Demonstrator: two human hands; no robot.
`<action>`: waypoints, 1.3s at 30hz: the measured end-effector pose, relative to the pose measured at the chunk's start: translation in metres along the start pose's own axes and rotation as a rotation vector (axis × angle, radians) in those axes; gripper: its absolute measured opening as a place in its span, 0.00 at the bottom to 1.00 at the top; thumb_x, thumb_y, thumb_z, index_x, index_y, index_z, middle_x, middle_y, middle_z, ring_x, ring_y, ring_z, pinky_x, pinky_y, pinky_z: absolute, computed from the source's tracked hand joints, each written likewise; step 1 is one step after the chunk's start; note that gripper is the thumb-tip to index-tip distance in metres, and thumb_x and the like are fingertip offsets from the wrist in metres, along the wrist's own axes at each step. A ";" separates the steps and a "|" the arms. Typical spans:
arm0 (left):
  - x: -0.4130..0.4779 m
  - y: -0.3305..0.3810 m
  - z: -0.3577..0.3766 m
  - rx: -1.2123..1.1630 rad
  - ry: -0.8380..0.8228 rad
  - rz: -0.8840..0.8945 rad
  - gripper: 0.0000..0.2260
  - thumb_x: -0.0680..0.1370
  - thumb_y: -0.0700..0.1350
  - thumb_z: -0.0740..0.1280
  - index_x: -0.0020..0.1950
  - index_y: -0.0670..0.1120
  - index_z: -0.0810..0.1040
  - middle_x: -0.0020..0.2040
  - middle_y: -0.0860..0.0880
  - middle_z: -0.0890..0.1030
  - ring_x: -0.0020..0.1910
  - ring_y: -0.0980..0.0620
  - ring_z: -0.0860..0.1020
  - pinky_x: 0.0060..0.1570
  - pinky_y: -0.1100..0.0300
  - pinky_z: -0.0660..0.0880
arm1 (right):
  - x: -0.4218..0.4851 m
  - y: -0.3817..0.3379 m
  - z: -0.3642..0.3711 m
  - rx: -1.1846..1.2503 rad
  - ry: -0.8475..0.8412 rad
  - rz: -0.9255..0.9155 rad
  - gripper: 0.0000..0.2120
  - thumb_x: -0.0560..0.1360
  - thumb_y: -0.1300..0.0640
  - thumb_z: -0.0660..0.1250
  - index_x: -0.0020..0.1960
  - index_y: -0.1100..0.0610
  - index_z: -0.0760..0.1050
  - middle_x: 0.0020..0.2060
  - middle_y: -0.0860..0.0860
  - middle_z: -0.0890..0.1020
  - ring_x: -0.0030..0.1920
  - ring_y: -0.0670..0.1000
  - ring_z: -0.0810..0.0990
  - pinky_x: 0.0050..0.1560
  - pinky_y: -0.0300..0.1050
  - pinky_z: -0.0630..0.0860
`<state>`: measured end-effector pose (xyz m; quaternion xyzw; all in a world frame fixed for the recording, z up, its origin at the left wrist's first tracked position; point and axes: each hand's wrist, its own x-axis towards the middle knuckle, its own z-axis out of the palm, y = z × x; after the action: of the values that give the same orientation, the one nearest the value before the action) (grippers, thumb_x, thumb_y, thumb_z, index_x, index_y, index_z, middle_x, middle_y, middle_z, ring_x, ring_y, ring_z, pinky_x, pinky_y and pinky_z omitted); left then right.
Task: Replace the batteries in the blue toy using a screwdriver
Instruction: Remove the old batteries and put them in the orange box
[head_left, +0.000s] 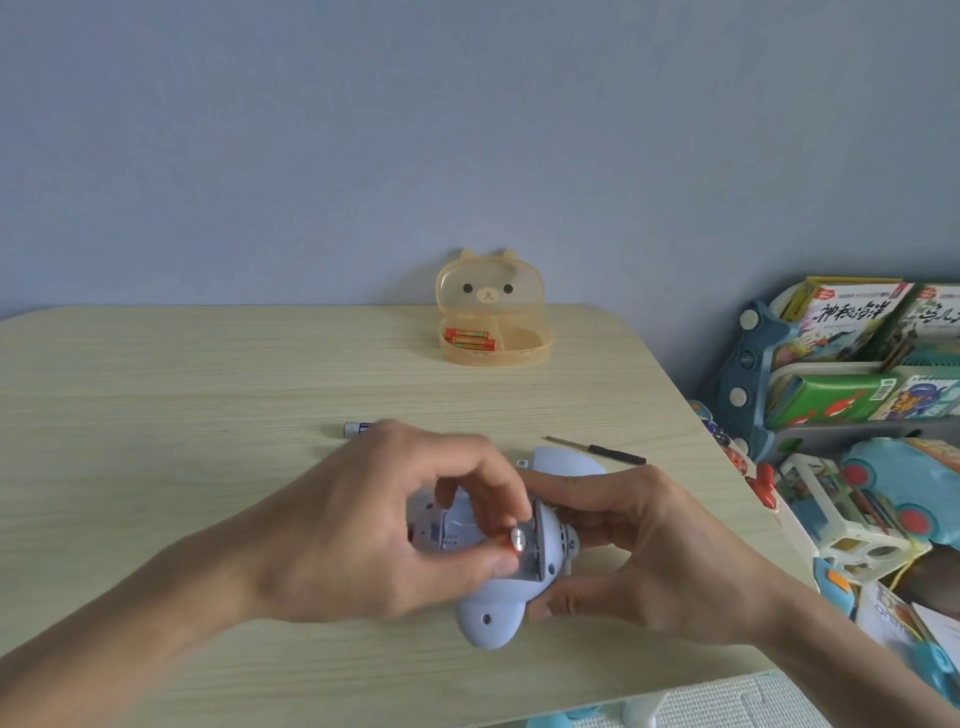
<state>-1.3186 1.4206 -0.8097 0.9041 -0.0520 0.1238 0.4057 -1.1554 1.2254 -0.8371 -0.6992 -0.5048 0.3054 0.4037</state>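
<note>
The blue toy (488, 613) lies upside down near the table's front edge, its battery compartment exposed. My right hand (649, 551) grips the toy from the right side. My left hand (374, 525) pinches an orange battery (511, 540) between thumb and fingers, with the battery's silver end at the compartment opening. A small black-handled screwdriver (597, 450) lies on the table just behind the toy. A blue-and-white battery (356, 429) lies on the table behind my left hand, partly hidden by it.
An open orange bear-shaped box (493, 358) with two orange batteries (470, 338) stands at the back of the wooden table (208, 389). A toy shelf with books (852, 364) and toys stands to the right of the table.
</note>
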 end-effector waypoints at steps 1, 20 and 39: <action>0.005 0.001 -0.004 -0.094 0.043 -0.006 0.10 0.74 0.44 0.79 0.48 0.58 0.84 0.43 0.56 0.88 0.43 0.57 0.85 0.48 0.66 0.78 | -0.001 0.002 0.000 -0.001 0.004 0.009 0.37 0.70 0.62 0.84 0.75 0.49 0.76 0.62 0.45 0.87 0.64 0.46 0.85 0.67 0.50 0.80; 0.155 -0.133 -0.032 0.287 0.216 -0.230 0.08 0.76 0.44 0.80 0.55 0.50 0.91 0.49 0.55 0.90 0.42 0.63 0.85 0.50 0.66 0.78 | -0.005 0.018 -0.008 0.111 0.045 0.058 0.36 0.70 0.67 0.82 0.74 0.49 0.76 0.62 0.42 0.86 0.64 0.44 0.85 0.65 0.42 0.81; -0.001 -0.034 -0.022 -0.085 0.052 -0.301 0.27 0.67 0.68 0.79 0.64 0.63 0.84 0.62 0.58 0.85 0.52 0.54 0.84 0.59 0.55 0.81 | -0.002 0.014 -0.008 0.075 0.026 0.083 0.38 0.68 0.64 0.84 0.74 0.47 0.76 0.64 0.42 0.86 0.64 0.46 0.85 0.65 0.46 0.82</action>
<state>-1.3168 1.4596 -0.8198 0.8801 0.0896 0.0828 0.4589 -1.1433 1.2190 -0.8452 -0.7077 -0.4585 0.3315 0.4231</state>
